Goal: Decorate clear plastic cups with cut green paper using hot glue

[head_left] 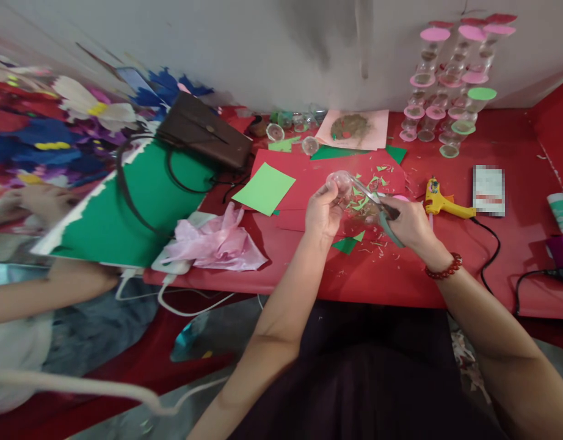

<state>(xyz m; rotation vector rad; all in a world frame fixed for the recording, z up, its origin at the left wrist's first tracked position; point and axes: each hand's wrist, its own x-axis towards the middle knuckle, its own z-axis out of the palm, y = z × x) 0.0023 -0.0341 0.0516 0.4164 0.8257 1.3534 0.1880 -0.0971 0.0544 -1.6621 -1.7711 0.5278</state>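
My left hand [323, 211] is closed around a small clear plastic piece [342, 177], apparently part of a bottle. A pair of scissors [367, 192] is gripped in my right hand [412, 225], its blades reaching to the plastic piece. How far the blades bite into it I cannot make out. Beneath both hands, green paper scraps [358, 201] and fine clippings lie scattered over red paper sheets [304, 171]. Just right of the right hand lies a yellow glue gun [450, 206] with a black cord.
Hourglass-like stacks of clear plastic [441, 79] stand at the back right. Pink paper [377, 122] holds a brown pile. At left are a light green sheet [265, 188], a pink plastic bag [217, 241] and a brown bag [203, 131]; a co-worker's arm [47, 290] is beyond.
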